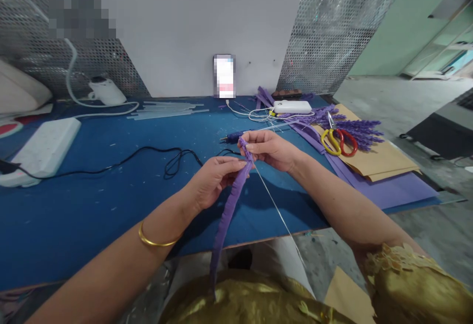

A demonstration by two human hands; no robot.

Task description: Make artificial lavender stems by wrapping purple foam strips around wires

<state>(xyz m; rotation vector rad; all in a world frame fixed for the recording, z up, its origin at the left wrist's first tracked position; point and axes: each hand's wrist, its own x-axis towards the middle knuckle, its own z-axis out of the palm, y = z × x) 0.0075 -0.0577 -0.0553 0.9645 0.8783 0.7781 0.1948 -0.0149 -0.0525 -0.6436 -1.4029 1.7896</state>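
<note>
A long purple paper strip [229,210] hangs from between my hands down past the table's front edge to my lap. My left hand [218,178] pinches it near its upper part. Just above, my right hand [271,149] is closed on the gathered purple top [244,145], where the strip is bunched around a thin pale stem [275,203]. That stem slants down to the right, beyond the table edge. Behind my hands lies a dark blue glue gun [233,138], its nozzle pointing left and part of it hidden by my right hand.
Scissors [339,142] with yellow and red handles lie on brown paper [384,159] beside purple flower sprigs [364,132]. Glue sticks [168,110] lie at the back left, near a white power strip [48,146]. A black cord [121,161] crosses the blue table; a phone [224,76] stands against the panel.
</note>
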